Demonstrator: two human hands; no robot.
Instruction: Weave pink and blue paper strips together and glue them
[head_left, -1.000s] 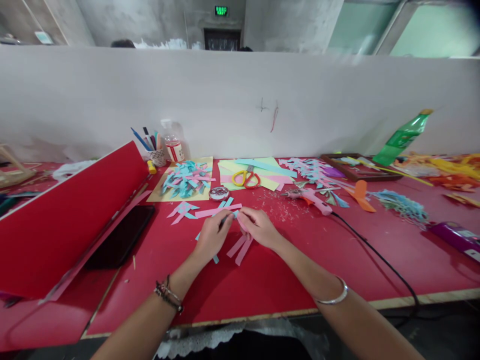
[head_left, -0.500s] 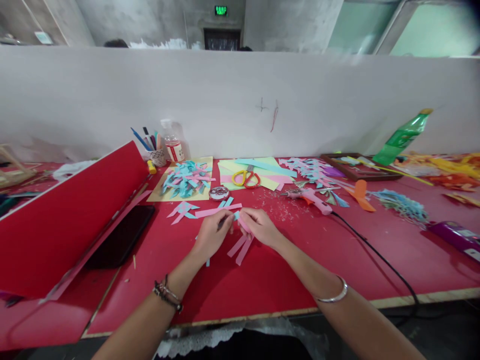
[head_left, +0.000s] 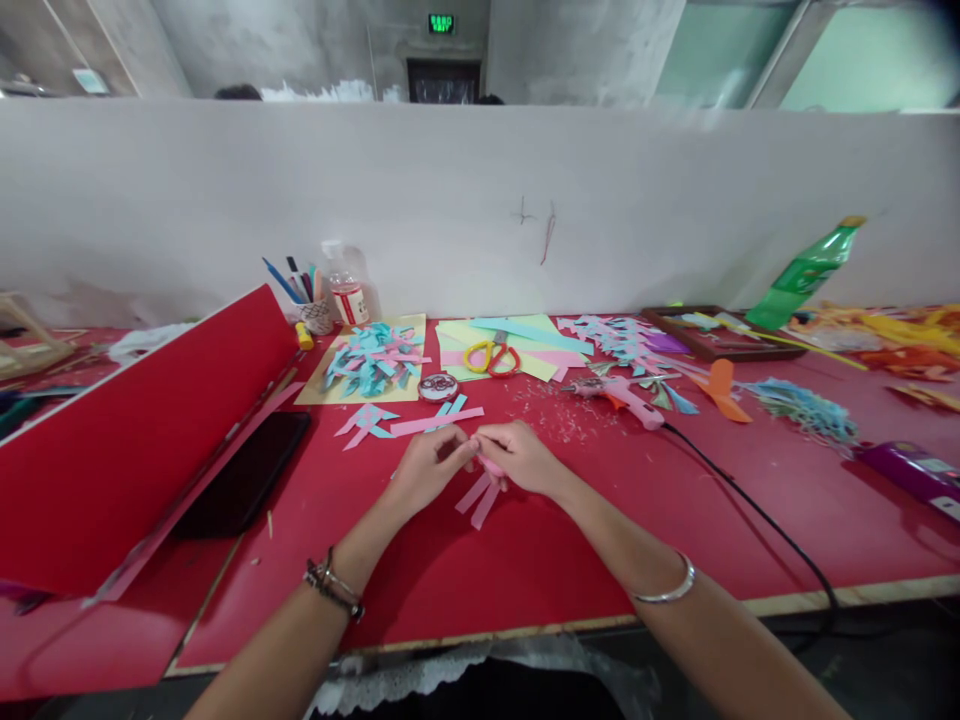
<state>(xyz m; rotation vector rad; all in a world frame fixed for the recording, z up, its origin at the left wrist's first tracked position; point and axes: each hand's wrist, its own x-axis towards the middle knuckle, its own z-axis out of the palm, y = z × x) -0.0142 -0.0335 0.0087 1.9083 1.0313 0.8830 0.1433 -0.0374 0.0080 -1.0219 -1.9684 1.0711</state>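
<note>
My left hand (head_left: 433,466) and my right hand (head_left: 523,458) meet over the red tabletop, fingertips pinched together. A folded pink paper strip (head_left: 491,466) is gripped in my right hand, its two loose ends pointing down toward me. My left thumb and forefinger close at the same spot, on folded paper strips mostly hidden by the fingers. Just beyond my hands lie a loose pink strip (head_left: 437,421) and light-blue strips (head_left: 448,412). Left of these is a woven pink-and-blue paper piece (head_left: 367,423).
Behind are a pile of folded paper pieces (head_left: 375,358), a round tin (head_left: 438,387), and scissors (head_left: 492,356) on paper sheets. A pink glue gun (head_left: 630,400) with a black cord lies at right. A phone (head_left: 244,475) and a leaning red board (head_left: 150,430) are at left.
My left fingers have closed in against my right fingertips. The light-blue bit between the hands and the blue end hanging below my left hand no longer show.
</note>
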